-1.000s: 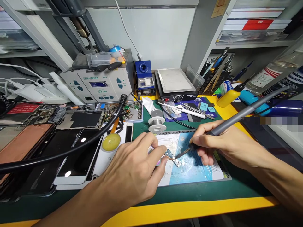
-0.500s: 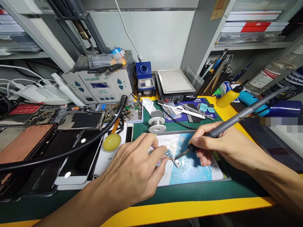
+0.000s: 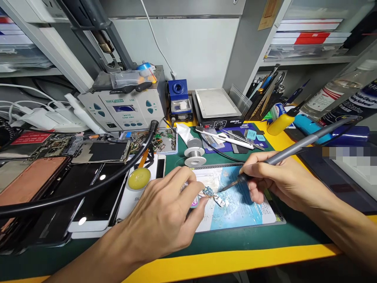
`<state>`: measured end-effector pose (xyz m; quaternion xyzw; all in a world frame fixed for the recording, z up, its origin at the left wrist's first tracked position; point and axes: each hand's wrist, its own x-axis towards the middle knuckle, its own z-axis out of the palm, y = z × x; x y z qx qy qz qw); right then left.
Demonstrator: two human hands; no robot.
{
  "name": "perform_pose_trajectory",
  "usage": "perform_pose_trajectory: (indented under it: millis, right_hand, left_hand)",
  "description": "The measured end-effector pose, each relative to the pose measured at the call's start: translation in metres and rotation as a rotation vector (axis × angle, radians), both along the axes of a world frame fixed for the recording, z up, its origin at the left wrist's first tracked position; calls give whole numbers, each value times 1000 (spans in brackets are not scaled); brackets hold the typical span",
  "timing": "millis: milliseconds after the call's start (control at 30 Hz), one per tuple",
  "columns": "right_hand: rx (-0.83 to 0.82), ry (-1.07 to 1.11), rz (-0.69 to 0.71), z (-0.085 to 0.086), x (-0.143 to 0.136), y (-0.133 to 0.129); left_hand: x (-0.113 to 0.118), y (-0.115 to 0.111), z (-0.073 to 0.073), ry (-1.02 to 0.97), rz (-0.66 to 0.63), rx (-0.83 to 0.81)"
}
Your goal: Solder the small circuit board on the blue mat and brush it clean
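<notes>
My left hand (image 3: 167, 212) is closed in a pinch around a small round spool of desoldering wick (image 3: 194, 202) with a pinkish label, mostly hidden by the fingers. Its copper-coloured end reaches a small circuit board (image 3: 219, 200) with shiny metal parts, lying on the blue-and-white work sheet (image 3: 244, 212). Held like a pen in my right hand (image 3: 265, 177) is a grey soldering iron (image 3: 306, 141). The iron's dark tip points down-left, just above and right of the board, with a small gap seemingly between them.
A solder wire spool (image 3: 195, 153) stands behind my left hand. Phones and a yellow-topped round tin (image 3: 139, 179) lie left, under a thick black hose (image 3: 88, 184). Behind are a hot-air station (image 3: 126, 110), a hot plate (image 3: 218, 103) and tweezers; bottles stand right.
The soldering iron's tip has lifted off the board, moving slightly up and right. The copper-coloured end has drawn back a little left, and the board is more exposed.
</notes>
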<state>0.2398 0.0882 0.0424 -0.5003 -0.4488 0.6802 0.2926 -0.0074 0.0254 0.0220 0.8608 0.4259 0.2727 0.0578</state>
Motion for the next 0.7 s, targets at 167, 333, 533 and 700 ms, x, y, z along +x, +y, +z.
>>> perform_pose_trajectory:
  millis: [167,333,533,700]
  right_hand:
    - [12,22,-16,-1,1,0]
    - [-3,69,-58,0,1,-2]
    - [-5,112,-79,0,1,-2]
    - [-11,133,-72,1,0,-1]
  left_hand:
    - [2,0,3,-100,-15,-19]
    - [2,-2,6,-242,8,-152]
    - [-2,1,21,-454,221,-550]
    - [-8,6,25,-752,302,-914]
